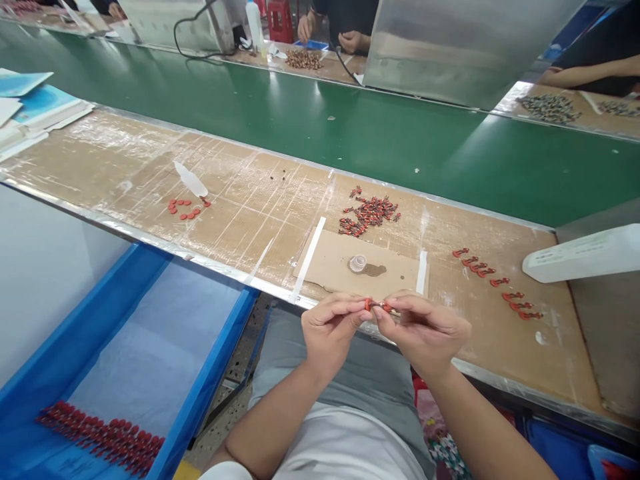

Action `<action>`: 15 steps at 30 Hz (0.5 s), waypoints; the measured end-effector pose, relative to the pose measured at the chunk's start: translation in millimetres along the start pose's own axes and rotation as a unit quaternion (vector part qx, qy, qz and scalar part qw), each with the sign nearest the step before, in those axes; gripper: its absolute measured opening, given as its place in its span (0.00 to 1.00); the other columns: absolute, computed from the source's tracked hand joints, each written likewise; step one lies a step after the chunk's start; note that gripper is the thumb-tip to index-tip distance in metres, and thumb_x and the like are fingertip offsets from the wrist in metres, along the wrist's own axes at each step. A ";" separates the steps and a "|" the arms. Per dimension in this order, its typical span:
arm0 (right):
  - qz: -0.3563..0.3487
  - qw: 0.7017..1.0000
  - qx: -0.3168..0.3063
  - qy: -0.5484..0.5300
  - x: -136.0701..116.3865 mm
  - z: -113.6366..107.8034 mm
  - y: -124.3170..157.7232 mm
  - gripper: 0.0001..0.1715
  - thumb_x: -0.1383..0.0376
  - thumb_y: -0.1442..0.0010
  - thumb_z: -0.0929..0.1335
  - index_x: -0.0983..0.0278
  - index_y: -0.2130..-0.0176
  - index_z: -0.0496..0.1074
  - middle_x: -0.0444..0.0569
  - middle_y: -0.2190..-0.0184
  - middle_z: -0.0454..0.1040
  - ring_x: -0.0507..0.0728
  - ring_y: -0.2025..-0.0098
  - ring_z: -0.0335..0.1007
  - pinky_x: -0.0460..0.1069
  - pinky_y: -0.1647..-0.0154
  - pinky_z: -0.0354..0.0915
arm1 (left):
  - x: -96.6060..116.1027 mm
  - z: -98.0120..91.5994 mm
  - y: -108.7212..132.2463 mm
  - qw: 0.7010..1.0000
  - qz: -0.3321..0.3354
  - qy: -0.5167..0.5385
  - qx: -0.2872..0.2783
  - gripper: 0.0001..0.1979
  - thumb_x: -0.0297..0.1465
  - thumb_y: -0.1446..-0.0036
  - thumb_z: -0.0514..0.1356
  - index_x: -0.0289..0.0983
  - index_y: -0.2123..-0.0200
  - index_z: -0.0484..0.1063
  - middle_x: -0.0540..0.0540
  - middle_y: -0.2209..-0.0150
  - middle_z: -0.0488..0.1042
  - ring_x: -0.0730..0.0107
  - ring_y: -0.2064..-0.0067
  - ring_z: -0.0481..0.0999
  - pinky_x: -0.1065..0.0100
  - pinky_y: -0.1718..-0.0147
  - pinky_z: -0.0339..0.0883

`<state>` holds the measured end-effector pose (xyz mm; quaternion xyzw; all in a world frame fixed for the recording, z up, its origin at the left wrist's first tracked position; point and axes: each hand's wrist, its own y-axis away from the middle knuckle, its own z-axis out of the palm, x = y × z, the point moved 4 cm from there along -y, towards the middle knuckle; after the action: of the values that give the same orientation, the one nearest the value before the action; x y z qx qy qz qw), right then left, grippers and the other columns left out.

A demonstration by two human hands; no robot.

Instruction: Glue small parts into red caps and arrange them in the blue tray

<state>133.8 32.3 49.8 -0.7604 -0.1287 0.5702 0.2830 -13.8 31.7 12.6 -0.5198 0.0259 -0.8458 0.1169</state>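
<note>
Left hand (pixel 333 328) and right hand (pixel 425 330) fingertip-pinched on one small red part (pixel 376 305) at table (pixel 150 167) edge; finished-looking row (pixel 495 280) laid out right, loose pile (pixel 369 215) beyond likely still to do.

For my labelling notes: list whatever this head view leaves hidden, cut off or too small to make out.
Head view:
1. Red part pinched between left hand and right hand: fingertips hide its shape.
2. White container: cut off by right edge.
3. Pile of red-and-black parts: too small to identify.
</note>
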 end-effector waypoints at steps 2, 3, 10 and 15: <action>0.010 1.000 0.007 0.000 1.0 -1.8 1.0 0.15 0.74 0.55 0.76 0.59 0.67 0.78 0.45 0.74 0.79 0.55 0.73 0.75 0.48 0.75 0.72 | -1.3 1.5 1.1 1.000 0.004 -0.004 -0.004 0.10 0.24 0.52 0.70 0.43 0.66 0.82 0.47 0.65 0.82 0.66 0.61 0.81 0.65 0.59 0.77; 0.014 1.000 0.009 -0.006 1.3 -2.7 1.4 0.15 0.74 0.55 0.76 0.59 0.66 0.78 0.45 0.74 0.79 0.55 0.73 0.75 0.48 0.75 0.72 | -2.0 2.4 1.6 1.000 0.003 -0.007 -0.010 0.10 0.24 0.52 0.70 0.44 0.66 0.82 0.47 0.64 0.82 0.66 0.60 0.81 0.65 0.58 0.77; 0.053 0.996 0.038 -0.053 4.4 -5.8 5.7 0.14 0.74 0.55 0.76 0.60 0.68 0.78 0.45 0.75 0.79 0.54 0.74 0.75 0.49 0.74 0.73 | -6.5 5.0 3.6 0.999 0.006 -0.008 -0.037 0.13 0.22 0.50 0.69 0.45 0.63 0.82 0.47 0.61 0.79 0.67 0.58 0.80 0.64 0.57 0.77; 0.122 0.989 0.073 -0.038 8.9 -4.7 10.7 0.09 0.69 0.55 0.78 0.62 0.71 0.78 0.47 0.75 0.79 0.53 0.77 0.75 0.46 0.77 0.74 | -9.4 7.6 5.4 1.000 0.016 -0.004 -0.023 0.14 0.21 0.51 0.69 0.45 0.64 0.82 0.48 0.64 0.79 0.68 0.59 0.79 0.64 0.57 0.77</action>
<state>139.7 26.9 37.4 -0.7251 -0.0034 0.6373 0.2607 -2.1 29.2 6.9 -0.5256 0.0531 -0.8407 0.1187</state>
